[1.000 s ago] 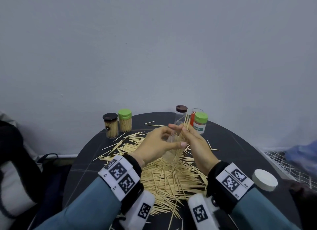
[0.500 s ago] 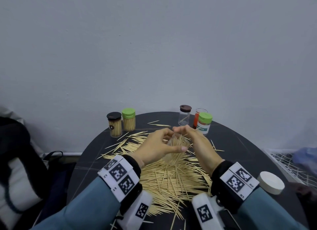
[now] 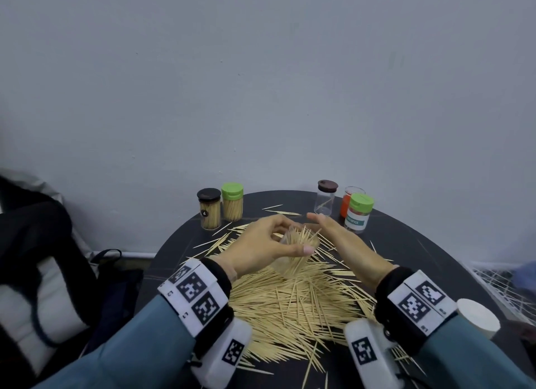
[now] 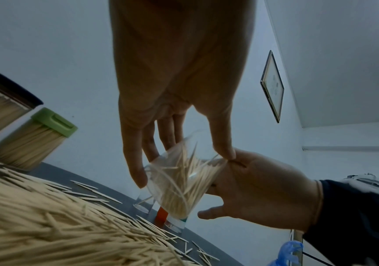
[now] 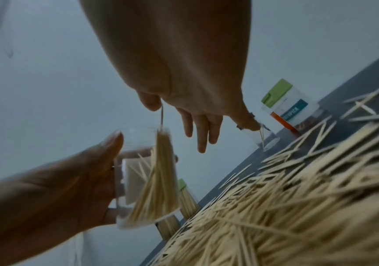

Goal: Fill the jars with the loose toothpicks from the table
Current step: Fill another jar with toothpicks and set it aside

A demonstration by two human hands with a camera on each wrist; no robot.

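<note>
Above bench (image 3: pixel 406 243) centre: left hand (image 3: pixel 261 243) grips half-filled jar (image 3: pixel 293 252); right hand (image 3: pixel 342 237) fingers loose, empty. Two full jars (image 3: pixel 220 208) at 11 o'clock; big toothpick pile (image 3: pixel 290 301) remains.

A white round lid (image 3: pixel 478 317) lies at the table's (image 3: pixel 406 243) right edge, a framed picture (image 4: pixel 272 86) hangs on the wall.
</note>
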